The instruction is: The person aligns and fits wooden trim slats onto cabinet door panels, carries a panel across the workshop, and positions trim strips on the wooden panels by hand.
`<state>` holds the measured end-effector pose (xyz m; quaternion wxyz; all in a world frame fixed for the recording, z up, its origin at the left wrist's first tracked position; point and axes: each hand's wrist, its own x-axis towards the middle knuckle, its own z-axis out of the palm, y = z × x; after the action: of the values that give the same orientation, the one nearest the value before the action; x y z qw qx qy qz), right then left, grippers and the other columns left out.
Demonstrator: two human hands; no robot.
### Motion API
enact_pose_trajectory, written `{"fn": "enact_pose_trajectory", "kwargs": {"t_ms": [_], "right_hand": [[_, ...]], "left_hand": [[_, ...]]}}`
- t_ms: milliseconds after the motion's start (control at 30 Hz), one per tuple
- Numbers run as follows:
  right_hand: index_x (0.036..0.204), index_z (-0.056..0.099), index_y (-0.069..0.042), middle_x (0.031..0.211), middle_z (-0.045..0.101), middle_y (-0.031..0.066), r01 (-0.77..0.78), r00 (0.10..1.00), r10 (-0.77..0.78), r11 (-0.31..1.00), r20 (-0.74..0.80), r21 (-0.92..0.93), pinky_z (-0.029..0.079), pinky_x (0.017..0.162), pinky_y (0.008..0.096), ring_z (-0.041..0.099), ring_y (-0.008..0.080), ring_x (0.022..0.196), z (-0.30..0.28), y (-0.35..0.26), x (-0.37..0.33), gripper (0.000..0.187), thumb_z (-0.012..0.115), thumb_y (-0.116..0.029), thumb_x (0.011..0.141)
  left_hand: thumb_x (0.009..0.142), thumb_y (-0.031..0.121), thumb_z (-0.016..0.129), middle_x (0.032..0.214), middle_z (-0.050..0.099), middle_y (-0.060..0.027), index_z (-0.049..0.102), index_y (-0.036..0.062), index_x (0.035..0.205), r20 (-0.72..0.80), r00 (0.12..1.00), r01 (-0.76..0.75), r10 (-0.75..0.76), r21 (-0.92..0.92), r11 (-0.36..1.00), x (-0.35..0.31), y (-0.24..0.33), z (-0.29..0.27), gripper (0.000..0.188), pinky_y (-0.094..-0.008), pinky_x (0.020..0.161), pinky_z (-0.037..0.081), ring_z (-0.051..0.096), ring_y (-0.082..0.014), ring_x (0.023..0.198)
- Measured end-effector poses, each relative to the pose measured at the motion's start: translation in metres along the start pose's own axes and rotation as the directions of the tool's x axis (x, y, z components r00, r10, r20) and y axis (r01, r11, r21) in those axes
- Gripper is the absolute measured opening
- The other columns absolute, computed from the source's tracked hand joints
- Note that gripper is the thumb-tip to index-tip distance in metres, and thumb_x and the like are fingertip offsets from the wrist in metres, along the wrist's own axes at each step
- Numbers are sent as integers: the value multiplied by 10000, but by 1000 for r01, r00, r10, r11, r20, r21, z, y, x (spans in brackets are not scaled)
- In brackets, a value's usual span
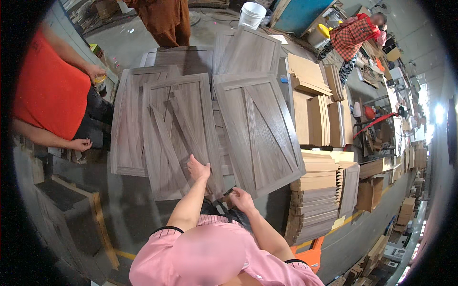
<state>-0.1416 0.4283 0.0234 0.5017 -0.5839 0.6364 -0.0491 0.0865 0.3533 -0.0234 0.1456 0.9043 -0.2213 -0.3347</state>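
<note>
Before me lies a grey wood-grain door panel (193,112) with a raised frame. Two loose narrow grey strips lie slanted across it, a longer strip (188,124) and a strip (164,136) left of it. My left hand (198,170) is over the panel's lower part, thumb and fingers apart; whether it touches the panel I cannot tell. Near the panel's lower right corner, my right hand (242,199) has its fingers closed on a small dark thing I cannot make out. A similar panel (260,128) with a diagonal brace lies just to the right.
More grey panels (129,119) lie at left and behind. Stacked brown boards (312,190) stand at right. A person in a red top (57,95) is close on the left; another in brown (164,21) stands beyond. A white bucket (252,15) is at the back.
</note>
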Motion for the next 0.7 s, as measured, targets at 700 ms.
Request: {"fn": "enact_pose_trajectory", "kwargs": {"t_ms": [700], "right_hand": [[1266,651,-17,1141,720,190,-57,998,54,991,25,123,533,943,389,696,314,1074,-10,-27,5,493,709,-319,881]], "left_hand": [[809,126,714,1142,591,-119,616,44,1200,-143,981,-180,131,-412,893,34,-54,0,411,-401,887,505,623,-277,996]]}}
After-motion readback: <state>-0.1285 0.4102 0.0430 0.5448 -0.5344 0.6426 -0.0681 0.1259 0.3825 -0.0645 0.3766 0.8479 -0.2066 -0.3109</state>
